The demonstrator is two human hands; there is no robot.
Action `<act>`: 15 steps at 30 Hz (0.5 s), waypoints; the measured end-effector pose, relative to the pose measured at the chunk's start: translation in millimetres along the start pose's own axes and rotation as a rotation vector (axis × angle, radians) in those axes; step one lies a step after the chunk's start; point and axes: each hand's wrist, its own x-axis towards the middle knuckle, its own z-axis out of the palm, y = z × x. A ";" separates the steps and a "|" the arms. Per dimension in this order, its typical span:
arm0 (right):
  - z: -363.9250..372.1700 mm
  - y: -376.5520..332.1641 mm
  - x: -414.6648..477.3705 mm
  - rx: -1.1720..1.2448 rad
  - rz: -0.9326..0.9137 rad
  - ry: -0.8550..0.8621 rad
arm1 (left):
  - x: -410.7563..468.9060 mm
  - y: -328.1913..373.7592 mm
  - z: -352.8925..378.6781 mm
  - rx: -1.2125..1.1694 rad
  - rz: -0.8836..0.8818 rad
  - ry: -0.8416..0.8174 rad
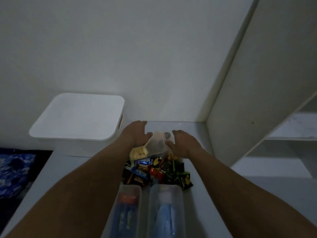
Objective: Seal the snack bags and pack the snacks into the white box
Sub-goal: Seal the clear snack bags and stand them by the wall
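A clear snack bag with dark pieces inside stands at the far end of a pile of wrapped snacks. My left hand touches the bag's left side, fingers reaching past it. On the bag's right side rests my right hand, thumb against its edge. Whether either hand pinches the bag is hard to tell in the dim light. A pale yellow snack bag lies just under my left wrist. The white box, its lid on, stands to the far left.
Two clear plastic containers lie side by side near me on the white table. A white shelf unit rises at the right. Blue patterned fabric lies off the table's left edge.
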 end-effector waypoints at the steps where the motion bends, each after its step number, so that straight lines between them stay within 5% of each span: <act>1: 9.1 -1.1 6.4 0.011 0.012 0.006 | 12.6 -4.8 7.9 -0.012 0.006 -0.023; 9: 60.5 -6.7 39.2 0.076 0.120 -0.018 | 80.0 -10.4 52.7 -0.165 0.049 -0.140; 15: 62.6 -12.9 47.7 0.431 0.258 0.055 | 89.7 -14.9 46.8 -0.284 0.052 -0.090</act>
